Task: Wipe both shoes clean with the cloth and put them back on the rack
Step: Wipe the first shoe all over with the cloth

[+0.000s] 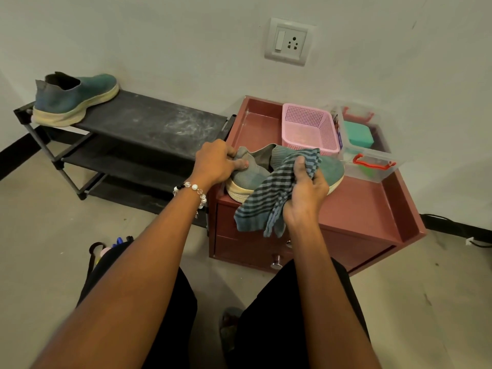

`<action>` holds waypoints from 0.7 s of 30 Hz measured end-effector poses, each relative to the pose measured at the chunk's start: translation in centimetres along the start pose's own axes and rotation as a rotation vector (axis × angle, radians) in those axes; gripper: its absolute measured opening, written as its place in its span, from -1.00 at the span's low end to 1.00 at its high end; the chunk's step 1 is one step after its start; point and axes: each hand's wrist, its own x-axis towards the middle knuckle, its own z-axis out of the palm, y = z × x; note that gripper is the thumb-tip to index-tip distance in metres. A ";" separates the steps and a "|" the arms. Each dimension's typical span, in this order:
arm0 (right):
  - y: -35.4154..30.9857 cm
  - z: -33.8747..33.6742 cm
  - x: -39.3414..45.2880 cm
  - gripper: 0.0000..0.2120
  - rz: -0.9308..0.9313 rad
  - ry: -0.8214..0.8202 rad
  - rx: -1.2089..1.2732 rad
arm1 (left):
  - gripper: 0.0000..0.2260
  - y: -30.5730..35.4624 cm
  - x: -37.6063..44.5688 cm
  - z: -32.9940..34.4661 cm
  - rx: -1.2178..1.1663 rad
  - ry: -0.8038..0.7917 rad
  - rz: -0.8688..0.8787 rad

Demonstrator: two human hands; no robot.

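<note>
I am seeing a maroon cabinet (372,209) with a pink basket (308,129) sitting near its back edge and a clear box (372,166) at its right edge. A wall socket (290,41) is showing above.

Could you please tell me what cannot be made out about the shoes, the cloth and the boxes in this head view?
- Shoe on the cabinet: its middle is covered by the striped cloth and right hand; its heel by the left hand.
- Whether either shoe is clean yet: too fine to judge, including the shoe on the rack.
- Clear box: contents blurred behind its walls.
- Pink basket: contents unclear through the mesh.
</note>
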 end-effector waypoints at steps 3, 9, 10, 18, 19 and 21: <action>0.0 -0.5 0.5 -0.94 -0.007 -0.025 -0.076 | -0.73 0.0 0.0 0.0 -0.002 0.000 -0.004; -0.3 -1.5 0.2 -0.88 -0.515 -0.034 -0.909 | -0.73 0.1 -0.1 0.0 0.000 0.002 -0.006; 0.0 -1.3 0.2 -0.90 -0.615 -0.063 -1.150 | -0.73 0.1 0.0 0.0 0.000 0.003 -0.007; 5.3 0.4 -3.3 -0.52 -0.770 -0.308 -1.746 | -0.74 0.2 -0.4 0.2 0.005 0.041 -0.003; 5.2 0.2 -3.3 -0.51 -0.772 -0.331 -1.771 | -0.75 0.2 -0.4 0.2 0.005 0.039 -0.003; 4.6 -0.4 -3.1 -0.46 -0.751 -0.347 -1.817 | -0.76 0.2 -0.3 0.1 0.006 0.036 -0.001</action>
